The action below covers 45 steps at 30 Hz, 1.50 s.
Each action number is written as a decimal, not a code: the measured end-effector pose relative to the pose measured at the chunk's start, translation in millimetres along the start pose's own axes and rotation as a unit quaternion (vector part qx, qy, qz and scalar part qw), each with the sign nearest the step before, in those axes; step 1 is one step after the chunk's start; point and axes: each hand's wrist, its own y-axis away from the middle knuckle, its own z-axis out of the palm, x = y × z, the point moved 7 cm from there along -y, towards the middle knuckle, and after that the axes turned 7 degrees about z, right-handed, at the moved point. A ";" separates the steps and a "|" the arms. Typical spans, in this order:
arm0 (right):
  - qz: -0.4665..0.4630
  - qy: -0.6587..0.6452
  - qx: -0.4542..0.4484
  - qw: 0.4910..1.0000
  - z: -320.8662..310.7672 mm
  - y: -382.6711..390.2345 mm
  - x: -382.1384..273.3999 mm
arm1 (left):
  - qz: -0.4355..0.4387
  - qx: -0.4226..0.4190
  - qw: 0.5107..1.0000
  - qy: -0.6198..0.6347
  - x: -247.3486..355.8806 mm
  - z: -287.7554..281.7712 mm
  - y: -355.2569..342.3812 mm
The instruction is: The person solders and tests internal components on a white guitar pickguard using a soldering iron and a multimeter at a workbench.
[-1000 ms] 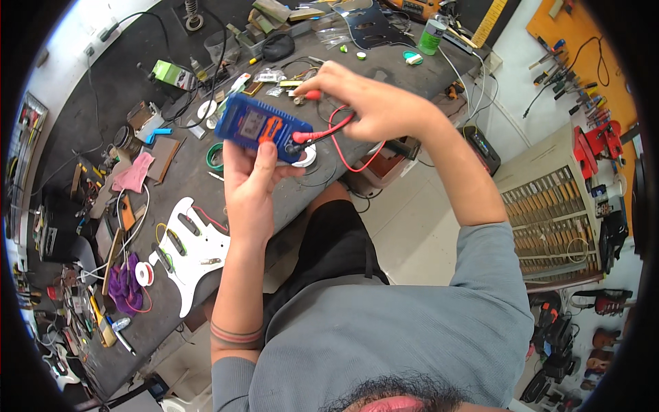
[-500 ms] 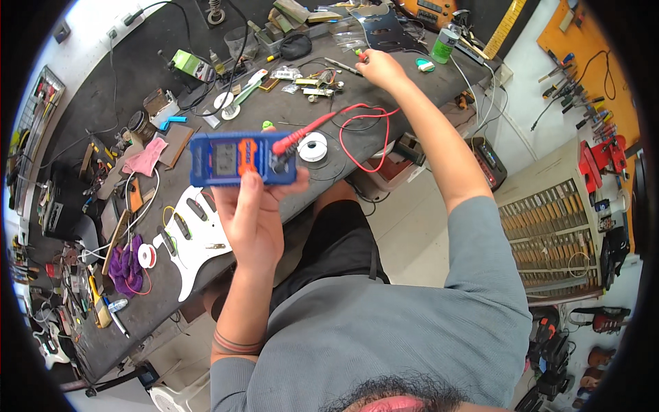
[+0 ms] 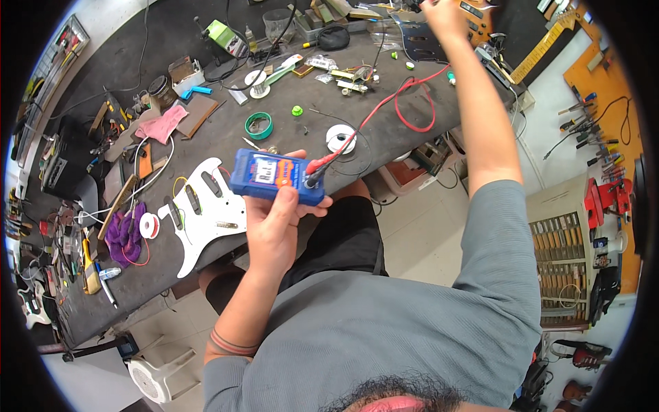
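Note:
Upright before me, my left hand point(image 3: 273, 223) is wrapped round a blue multimeter point(image 3: 278, 177), thumb on its front near the orange buttons. Dark characters show on its lit screen. A red lead point(image 3: 374, 118) and a black plug point(image 3: 314, 180) sit in its right end. The red lead runs across the bench and passes behind my right forearm. At the upper edge, my right hand point(image 3: 446, 20) is closed beside a dark guitar pickguard point(image 3: 420, 42) and an orange-brown guitar body point(image 3: 477, 24). Something dark shows at its fingertips, too cut off to name.
A white loaded pickguard point(image 3: 204, 230) lies left of the meter on the dark bench point(image 3: 226, 127). Nearby are a white spool point(image 3: 341, 139), a green ring-shaped container point(image 3: 259, 126), a purple cloth point(image 3: 125, 233) and a pink cloth point(image 3: 162, 122). A white stool point(image 3: 156, 376) stands lower left.
My right hand has moved farther away and to the right, from beside a pen-like tool to the dark pickguard. The multimeter is lower and tilted, its screen clearer. The whole view has shifted.

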 end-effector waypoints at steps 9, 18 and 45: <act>0.008 0.003 0.116 0.993 -96.2 -29.3 -13.0 | -0.123 -0.027 0.991 -0.042 -34.7 14.3 3.9; -0.095 -0.214 -0.168 0.957 28.0 13.9 54.1 | -0.208 -0.081 0.973 -0.065 -52.7 23.4 19.2; 0.023 -0.022 -0.151 0.988 -31.0 74.8 172.7 | -0.346 -0.182 0.920 0.005 -58.6 21.0 62.4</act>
